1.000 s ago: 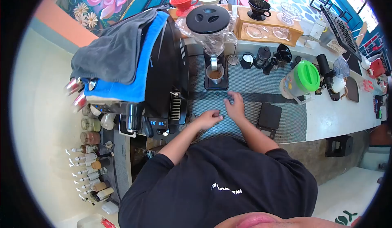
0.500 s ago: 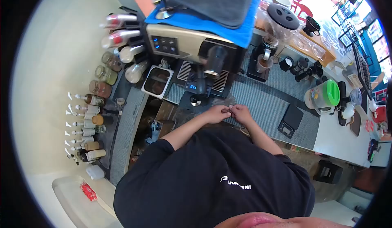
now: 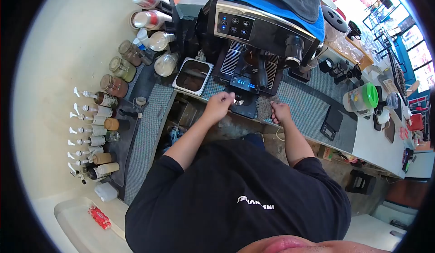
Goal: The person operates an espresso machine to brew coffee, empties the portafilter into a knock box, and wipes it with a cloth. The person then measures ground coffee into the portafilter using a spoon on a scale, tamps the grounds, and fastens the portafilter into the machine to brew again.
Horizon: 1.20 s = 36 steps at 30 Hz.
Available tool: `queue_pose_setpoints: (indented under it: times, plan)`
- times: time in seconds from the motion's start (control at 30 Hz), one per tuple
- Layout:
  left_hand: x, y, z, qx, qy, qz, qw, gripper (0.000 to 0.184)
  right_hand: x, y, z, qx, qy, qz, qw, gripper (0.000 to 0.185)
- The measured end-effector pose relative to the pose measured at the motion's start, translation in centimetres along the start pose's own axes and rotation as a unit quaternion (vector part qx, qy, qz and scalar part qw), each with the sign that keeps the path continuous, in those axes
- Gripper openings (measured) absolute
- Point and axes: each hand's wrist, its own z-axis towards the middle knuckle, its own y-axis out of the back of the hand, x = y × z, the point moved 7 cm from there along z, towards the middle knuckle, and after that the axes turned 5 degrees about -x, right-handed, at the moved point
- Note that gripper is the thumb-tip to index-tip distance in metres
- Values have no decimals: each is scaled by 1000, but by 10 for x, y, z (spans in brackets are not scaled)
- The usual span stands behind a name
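My left hand [image 3: 218, 108] is closed at the counter's front edge, its fingertips pinching the black knob of a coffee tamper [image 3: 239, 102] with a shiny metal base. My right hand [image 3: 281, 112] is curled shut beside a shaggy grey cloth [image 3: 263, 107]; whether anything sits in its fingers is hidden. Just beyond the tamper, a small scale [image 3: 245, 83] with lit blue digits is at the drip tray. A portafilter [image 3: 262, 74] rests over it, handle toward me, its basket under the espresso machine [image 3: 267, 26].
A steel bin [image 3: 208, 78] stands left of the machine. Syrup pump bottles [image 3: 97, 140] and jars [image 3: 121, 69] line the left wall. To the right are a black scale [image 3: 332, 122], a green-lidded jug [image 3: 362, 99] and a grinder [image 3: 334, 24]. A black stool [image 3: 361, 181] is on the floor.
My hands, together before, have parted: the left has gone to the tamper, the right to beside the grey cloth. The view has shifted, so the machine now sits farther right.
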Motion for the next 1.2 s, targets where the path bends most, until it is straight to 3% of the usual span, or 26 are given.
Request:
queue_pose_setpoints:
  times: [0.07,0.17,0.2,0.27,0.37,0.5,1.2]
  plan:
    - [-38,26,9,-59,-34,-18,998,47,-2,-1,1,-2,-1,-4,1000,52]
    - [-100,59,29,-189,-193,-48,962,31,-5,-1,5,-13,-7,-5,1000,52]
    - [-125,69,31,-230,-246,-81,938,35,-5,0,5,-9,-11,-7,1000,52]
    - [-173,88,34,-272,-282,26,920,60,-3,0,7,-5,-15,-6,1000,52]
    - [-214,94,45,-326,-339,50,881,75,-5,2,11,-7,-24,-9,1000,52]
    - [-230,85,57,-336,-346,59,874,87,-5,2,13,-15,-31,-18,999,51]
    - [-225,77,63,-343,-302,-18,889,84,-3,1,14,-26,-29,-32,999,52]
